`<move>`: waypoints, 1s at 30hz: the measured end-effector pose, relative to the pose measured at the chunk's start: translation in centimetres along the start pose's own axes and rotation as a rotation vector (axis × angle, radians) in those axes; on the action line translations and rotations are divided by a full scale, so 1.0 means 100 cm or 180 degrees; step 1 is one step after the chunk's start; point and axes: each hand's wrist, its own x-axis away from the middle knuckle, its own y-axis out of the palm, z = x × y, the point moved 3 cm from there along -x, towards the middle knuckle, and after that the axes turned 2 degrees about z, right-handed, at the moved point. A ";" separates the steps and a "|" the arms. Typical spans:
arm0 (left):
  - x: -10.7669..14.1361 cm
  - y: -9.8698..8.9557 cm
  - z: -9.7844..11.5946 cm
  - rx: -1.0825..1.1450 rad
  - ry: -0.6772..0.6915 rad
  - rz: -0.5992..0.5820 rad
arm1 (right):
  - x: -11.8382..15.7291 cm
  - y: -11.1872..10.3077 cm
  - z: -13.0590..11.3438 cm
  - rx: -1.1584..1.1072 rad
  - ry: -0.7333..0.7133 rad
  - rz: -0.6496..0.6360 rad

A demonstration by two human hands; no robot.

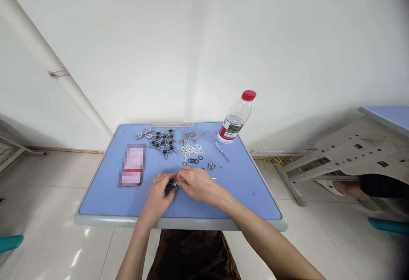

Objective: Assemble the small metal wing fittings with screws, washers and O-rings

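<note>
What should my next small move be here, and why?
I'd probably steady the small metal part with your left hand before moving your right. Both hands meet at it, your right fingers partly cover it, and loose shiny balls lie just beyond your right hand, where a slip might scatter them.

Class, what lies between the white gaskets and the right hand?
Small black rings lie between the white gaskets and the right hand, several overlapping in a row, as the head view shows.
</note>
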 end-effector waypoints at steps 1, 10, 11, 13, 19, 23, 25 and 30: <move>0.000 0.000 0.000 -0.0003 -0.0002 0.0000 | -0.001 0.001 0.000 -0.0062 0.0062 0.0038; 0.001 0.001 -0.003 -0.0052 0.0028 0.0044 | -0.006 0.006 0.004 -0.0368 0.0405 0.0395; 0.001 0.002 -0.003 -0.0042 0.0048 0.0055 | -0.006 0.005 0.005 -0.0403 0.0395 0.0474; 0.002 0.001 -0.003 -0.0021 0.0088 0.0099 | -0.006 0.000 0.009 -0.0488 0.0389 0.0653; 0.003 0.001 -0.002 -0.0075 0.0089 0.0173 | -0.002 -0.023 0.027 -0.0847 0.0538 0.1245; 0.002 0.000 -0.003 -0.0087 0.0162 0.0142 | 0.000 -0.035 0.039 -0.0939 0.0653 0.1478; 0.002 0.000 -0.003 -0.0078 0.0175 0.0134 | 0.001 -0.038 0.042 -0.0950 0.0700 0.1586; 0.003 0.000 -0.004 -0.0081 0.0118 0.0122 | 0.003 -0.041 0.044 -0.0958 0.0728 0.1656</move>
